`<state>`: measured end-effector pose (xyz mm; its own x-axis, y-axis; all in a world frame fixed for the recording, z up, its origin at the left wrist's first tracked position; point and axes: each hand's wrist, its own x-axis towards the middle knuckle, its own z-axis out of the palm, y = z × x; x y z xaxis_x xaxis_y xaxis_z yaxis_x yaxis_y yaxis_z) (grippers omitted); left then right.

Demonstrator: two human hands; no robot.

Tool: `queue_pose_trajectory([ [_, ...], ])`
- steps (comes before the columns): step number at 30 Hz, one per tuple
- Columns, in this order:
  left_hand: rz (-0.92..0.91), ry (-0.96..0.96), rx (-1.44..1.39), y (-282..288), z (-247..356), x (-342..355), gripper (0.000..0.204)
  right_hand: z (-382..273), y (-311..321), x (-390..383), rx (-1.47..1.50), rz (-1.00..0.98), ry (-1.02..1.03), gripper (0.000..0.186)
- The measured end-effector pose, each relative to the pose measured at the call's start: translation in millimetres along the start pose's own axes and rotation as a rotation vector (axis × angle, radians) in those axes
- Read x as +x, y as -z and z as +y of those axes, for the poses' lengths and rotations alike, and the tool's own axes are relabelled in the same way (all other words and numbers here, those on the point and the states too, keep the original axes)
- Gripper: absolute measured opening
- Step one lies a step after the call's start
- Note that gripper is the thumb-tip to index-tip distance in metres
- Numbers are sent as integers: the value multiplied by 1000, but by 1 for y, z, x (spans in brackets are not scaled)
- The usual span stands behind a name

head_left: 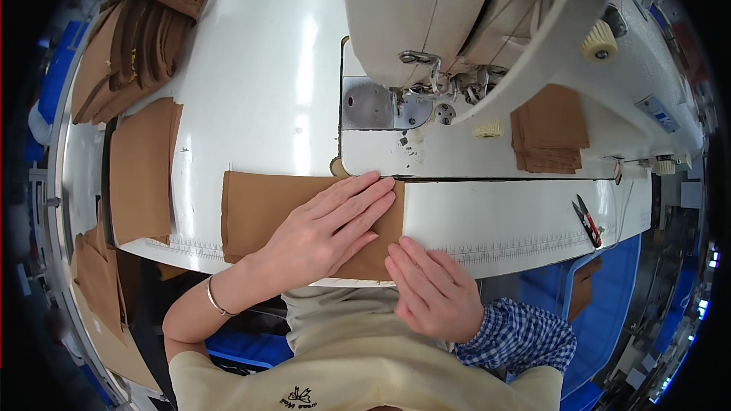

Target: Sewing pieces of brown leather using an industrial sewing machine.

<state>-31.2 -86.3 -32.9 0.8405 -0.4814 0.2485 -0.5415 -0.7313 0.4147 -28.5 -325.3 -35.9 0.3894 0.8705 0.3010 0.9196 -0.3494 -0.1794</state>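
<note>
A folded piece of brown fabric [255,209] lies at the front edge of the white sewing table, just in front of the sewing machine's bed. My left hand [335,224] rests flat on it, fingers stretched toward the fabric's far right corner. At the fabric's right edge is my right hand [434,285], its fingers extended and touching the edge near the table front. Beyond both hands stands the white sewing machine [403,15], with its metal needle plate [369,103] bare of fabric.
Stacked brown pieces [141,42] and a flat brown panel [145,171] lie at the left. Small brown pieces [548,129] sit on the machine bed. Thread snips [586,221] lie at the right, above a blue bin [609,297]. A printed ruler [518,249] runs along the front edge.
</note>
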Motion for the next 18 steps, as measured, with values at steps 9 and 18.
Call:
queue_pose_trajectory([
  [9,-274,364,262,65,-40,-75,62,-3,2,-1,-41,-4,-29,40],
  [18,57,370,342,66,-26,-66,35,-5,-1,-3,-65,15,-83,39],
])
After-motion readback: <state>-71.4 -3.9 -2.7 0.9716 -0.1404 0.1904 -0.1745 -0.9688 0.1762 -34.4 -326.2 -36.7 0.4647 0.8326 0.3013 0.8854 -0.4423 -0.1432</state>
